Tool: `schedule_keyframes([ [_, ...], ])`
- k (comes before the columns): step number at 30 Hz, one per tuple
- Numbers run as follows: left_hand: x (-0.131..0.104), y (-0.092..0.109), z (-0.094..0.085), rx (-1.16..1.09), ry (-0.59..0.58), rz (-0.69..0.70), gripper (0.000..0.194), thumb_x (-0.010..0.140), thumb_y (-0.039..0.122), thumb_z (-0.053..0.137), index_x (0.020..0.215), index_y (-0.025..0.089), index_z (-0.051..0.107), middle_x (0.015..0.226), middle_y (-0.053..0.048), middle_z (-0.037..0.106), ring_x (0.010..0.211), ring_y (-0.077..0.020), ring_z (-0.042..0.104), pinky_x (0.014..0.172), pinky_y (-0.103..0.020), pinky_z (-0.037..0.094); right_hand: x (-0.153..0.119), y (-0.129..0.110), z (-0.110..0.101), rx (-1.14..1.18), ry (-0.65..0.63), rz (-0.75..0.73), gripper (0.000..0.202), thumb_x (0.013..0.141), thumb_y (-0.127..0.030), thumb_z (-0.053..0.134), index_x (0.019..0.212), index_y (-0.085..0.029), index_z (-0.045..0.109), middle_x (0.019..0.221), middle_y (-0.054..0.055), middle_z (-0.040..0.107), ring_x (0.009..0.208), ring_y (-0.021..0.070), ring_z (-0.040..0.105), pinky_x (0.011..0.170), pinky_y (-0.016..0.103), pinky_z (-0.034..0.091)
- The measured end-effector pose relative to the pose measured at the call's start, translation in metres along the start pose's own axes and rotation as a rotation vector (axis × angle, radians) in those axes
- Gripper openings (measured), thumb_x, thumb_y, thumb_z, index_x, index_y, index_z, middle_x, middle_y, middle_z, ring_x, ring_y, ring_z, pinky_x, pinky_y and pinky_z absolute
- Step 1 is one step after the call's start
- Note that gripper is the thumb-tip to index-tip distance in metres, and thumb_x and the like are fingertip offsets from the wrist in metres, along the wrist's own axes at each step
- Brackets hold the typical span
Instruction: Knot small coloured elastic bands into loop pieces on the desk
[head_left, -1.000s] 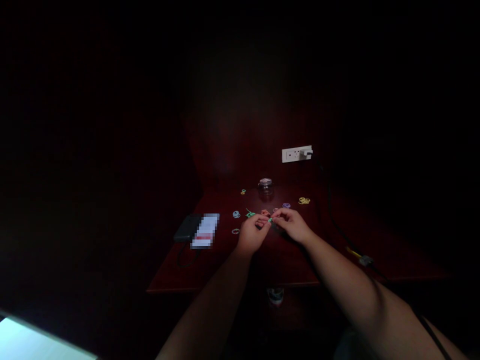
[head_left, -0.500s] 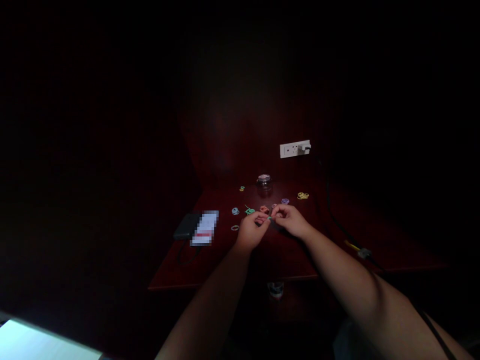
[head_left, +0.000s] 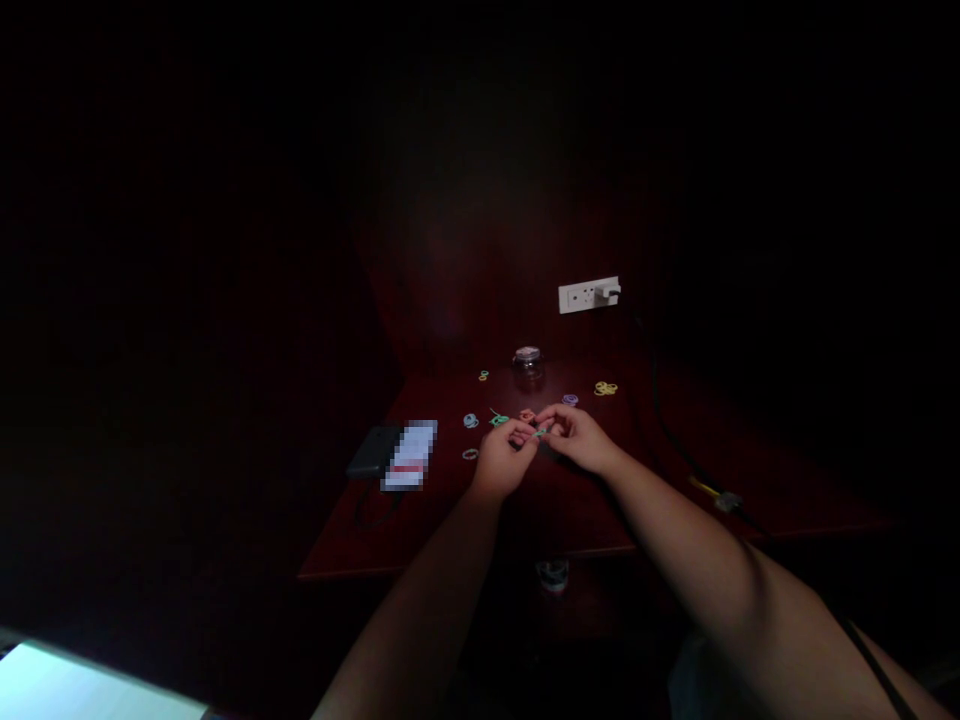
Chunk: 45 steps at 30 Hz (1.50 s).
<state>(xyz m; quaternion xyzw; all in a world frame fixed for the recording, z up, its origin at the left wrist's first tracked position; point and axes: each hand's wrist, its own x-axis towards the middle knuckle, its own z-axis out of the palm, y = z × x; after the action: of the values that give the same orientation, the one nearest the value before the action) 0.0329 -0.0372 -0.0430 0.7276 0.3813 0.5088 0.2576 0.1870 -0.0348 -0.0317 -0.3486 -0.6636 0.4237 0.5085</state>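
Note:
Between my two hands, over the dark red table, is a small green band (head_left: 540,433). My left hand (head_left: 506,460) pinches it from the left with thumb and fingers. From the right, my right hand (head_left: 577,438) has its fingertips closed on the same band. Just behind the hands lie a green bundle of bands (head_left: 499,421) and a coral bundle (head_left: 527,415). A light blue bundle (head_left: 470,421) and a multicoloured ring (head_left: 470,454) are to the left. Behind my right hand rests a purple bundle (head_left: 570,400), with a yellow bundle (head_left: 606,388) farther right.
A lidded clear jar (head_left: 528,364) stands at the back of the table (head_left: 450,530), near two small rings (head_left: 484,376). On the left lie a black case (head_left: 373,452) and a blurred white sheet (head_left: 410,455). A dark cable with a grey piece (head_left: 727,502) crosses the right side.
My right hand's fingers have shifted slightly up and left, now covering the small pink item seen behind them. The green band shows a little more between the hands.

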Motion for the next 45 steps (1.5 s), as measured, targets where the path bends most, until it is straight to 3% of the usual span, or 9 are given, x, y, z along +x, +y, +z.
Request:
schedule_keyframes([
  [10, 0.0, 0.002, 0.0, 0.007, 0.02, -0.02, 0.009, 0.073, 0.022, 0.057, 0.077, 0.014, 0.06, 0.073, -0.003, 0.061, 0.066, -0.0102, 0.054, 0.064, -0.023, 0.044, 0.0, 0.001, -0.003, -0.13, 0.012, -0.001, 0.03, 0.065, -0.041, 0.064, 0.076, -0.013, 0.059, 0.048, -0.006, 0.04, 0.044, 0.0055, 0.033, 0.042, 0.019, 0.026],
  [16, -0.001, 0.001, 0.0, 0.01, 0.024, -0.024, 0.011, 0.073, 0.024, 0.058, 0.077, 0.014, 0.06, 0.072, -0.002, 0.061, 0.065, -0.0096, 0.054, 0.063, -0.022, 0.044, -0.001, 0.0, -0.003, -0.097, 0.025, 0.01, 0.032, 0.066, -0.043, 0.064, 0.08, -0.014, 0.06, 0.059, -0.001, 0.053, 0.05, 0.0085, 0.043, 0.048, 0.022, 0.034],
  [25, -0.002, 0.0, 0.002, 0.009, -0.007, -0.051, 0.013, 0.074, 0.024, 0.057, 0.079, 0.013, 0.062, 0.071, -0.004, 0.062, 0.064, -0.01, 0.055, 0.061, -0.022, 0.045, 0.0, 0.007, -0.007, -0.207, 0.004, -0.008, 0.029, 0.066, -0.042, 0.064, 0.07, -0.014, 0.062, 0.051, -0.003, 0.047, 0.046, 0.0078, 0.036, 0.045, 0.022, 0.027],
  [45, 0.0, 0.0, 0.002, -0.032, 0.035, -0.034, 0.015, 0.07, 0.023, 0.062, 0.08, 0.012, 0.062, 0.075, -0.005, 0.063, 0.064, -0.0095, 0.055, 0.063, -0.022, 0.046, 0.002, 0.01, -0.003, -0.295, -0.021, -0.019, 0.03, 0.068, -0.044, 0.061, 0.066, -0.013, 0.06, 0.054, -0.002, 0.047, 0.048, 0.0083, 0.037, 0.046, 0.022, 0.029],
])
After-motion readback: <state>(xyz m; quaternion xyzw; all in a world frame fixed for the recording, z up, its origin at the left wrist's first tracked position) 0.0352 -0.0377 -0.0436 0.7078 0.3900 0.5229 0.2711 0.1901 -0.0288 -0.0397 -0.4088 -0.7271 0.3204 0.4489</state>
